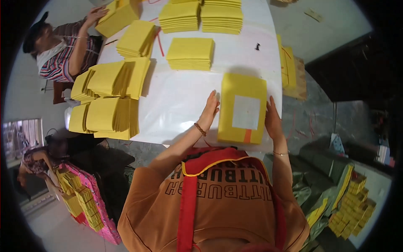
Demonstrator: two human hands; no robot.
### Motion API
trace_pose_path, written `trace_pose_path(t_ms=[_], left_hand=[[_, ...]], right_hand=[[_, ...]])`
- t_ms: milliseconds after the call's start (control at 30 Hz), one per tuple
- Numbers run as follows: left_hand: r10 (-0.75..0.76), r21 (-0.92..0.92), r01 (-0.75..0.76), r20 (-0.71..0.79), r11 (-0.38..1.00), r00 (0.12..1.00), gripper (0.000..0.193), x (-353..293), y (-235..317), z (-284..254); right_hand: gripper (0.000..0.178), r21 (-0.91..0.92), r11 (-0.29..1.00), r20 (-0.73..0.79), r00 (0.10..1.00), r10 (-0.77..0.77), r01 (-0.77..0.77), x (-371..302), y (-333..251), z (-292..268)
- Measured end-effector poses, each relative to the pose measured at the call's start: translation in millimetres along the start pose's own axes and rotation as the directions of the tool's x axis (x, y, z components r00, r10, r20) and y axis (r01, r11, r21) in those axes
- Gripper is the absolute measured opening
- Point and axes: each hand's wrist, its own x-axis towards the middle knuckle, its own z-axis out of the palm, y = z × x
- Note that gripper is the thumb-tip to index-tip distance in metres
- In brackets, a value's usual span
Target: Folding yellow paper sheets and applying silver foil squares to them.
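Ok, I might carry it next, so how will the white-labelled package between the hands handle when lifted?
The package looks fairly stiff, given its crisp edges. It probably won't roll, being broad and boxy.

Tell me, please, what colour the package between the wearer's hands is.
The package is yellow, best seen in the head view.

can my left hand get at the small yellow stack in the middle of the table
Probably yes: only bare white tabletop seems to lie between the left hand and that yellow stack. The labelled yellow block sits to the hand's right, out of the way.
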Motion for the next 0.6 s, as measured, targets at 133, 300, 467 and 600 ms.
trace_pose_path(t_ms=[133,300,467,600], left_hand=[[0.087,0.044,-0.089,0.044,0.995,0.995,0.075,-4,-12,9],[0.11,0.133,-0.112,0.023,0.985,0.994,0.068,-2,-16,19],[0.216,0.05,-0.215,-0.004,0.975,0.976,0.053,5,-6,24],[0.213,0.113,-0.206,-0.06,0.972,0.975,0.052,9,-9,22]], right_hand=[[0.075,-0.081,0.994,0.065,0.995,0.076,-0.071,-21,5,3],[0.059,0.045,0.998,-0.049,0.997,0.052,-0.05,-28,14,32],[0.055,0.156,0.988,-0.049,0.999,0.0,0.007,-19,22,39],[0.054,0.099,0.994,-0.068,0.997,0.044,-0.037,-16,17,40]])
